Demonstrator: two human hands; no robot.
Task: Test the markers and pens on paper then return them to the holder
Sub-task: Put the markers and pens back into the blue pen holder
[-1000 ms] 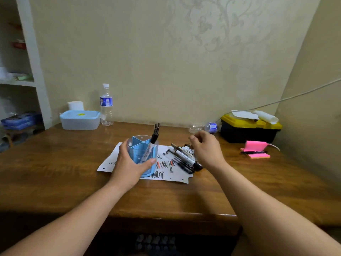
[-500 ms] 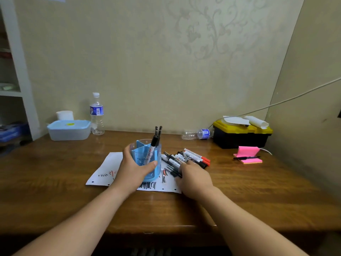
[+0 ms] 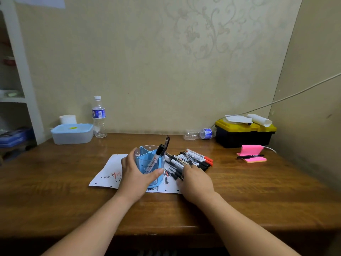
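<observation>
A blue divided pen holder [image 3: 146, 157] stands on a scribbled white paper [image 3: 108, 170] at the middle of the wooden desk. My left hand [image 3: 136, 175] grips the holder from its left and front. A black-capped marker [image 3: 158, 152] and a thin dark pen [image 3: 167, 141] lean out of the holder's right side. Right of the holder lies a pile of markers and pens [image 3: 194, 158] with black and red caps. My right hand [image 3: 195, 180] lies on the pile's near end, its fingers curled down round a thin pen there.
At the back left stand a water bottle [image 3: 99, 117], a blue-lidded box [image 3: 72, 133] and a white roll [image 3: 67, 119]. An empty bottle [image 3: 198, 134] lies by a black-and-yellow toolbox [image 3: 243, 134]. Pink sticky notes [image 3: 255, 159] carry a black pen [image 3: 250, 156].
My right hand dropped from above the far side of the pile to its near end and closed its fingers on the pens. My left hand kept hold of the holder.
</observation>
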